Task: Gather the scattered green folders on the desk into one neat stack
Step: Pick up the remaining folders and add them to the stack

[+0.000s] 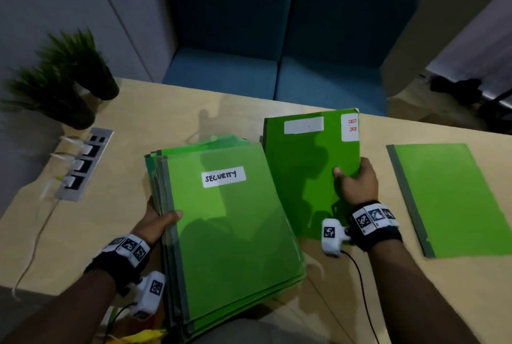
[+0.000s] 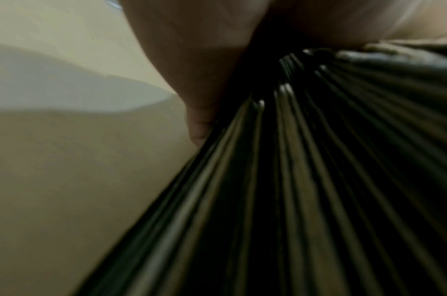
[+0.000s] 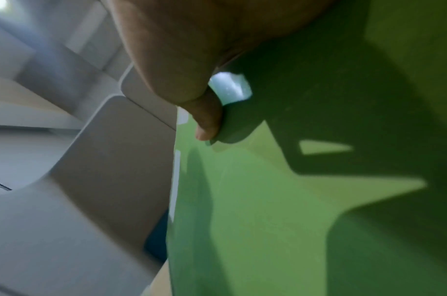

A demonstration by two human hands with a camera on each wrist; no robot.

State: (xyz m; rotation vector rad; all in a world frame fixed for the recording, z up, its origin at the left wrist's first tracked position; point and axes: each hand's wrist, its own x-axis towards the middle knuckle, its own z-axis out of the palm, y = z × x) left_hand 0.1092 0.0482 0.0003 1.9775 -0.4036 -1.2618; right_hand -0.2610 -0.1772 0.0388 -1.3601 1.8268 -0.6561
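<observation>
A thick stack of green folders (image 1: 230, 235), its top one labelled SECURITY, sits at the near middle of the wooden desk (image 1: 155, 119). My left hand (image 1: 159, 219) grips the stack's spine side, thumb on top; the left wrist view shows the layered folder edges (image 2: 306, 180) against my palm. To the right of the stack a green folder marked H.R (image 1: 304, 166) is lifted at an angle, and my right hand (image 1: 353, 181) pinches its right edge, thumb on its face (image 3: 207, 122). Another green folder (image 1: 448, 199) lies flat at the far right.
Two potted plants (image 1: 63, 80) stand at the desk's back left. A metal socket strip with white plugs and cables (image 1: 81, 162) is set in the left edge. A blue sofa (image 1: 277, 47) is beyond the desk. Dark objects (image 1: 468, 91) sit at the back right.
</observation>
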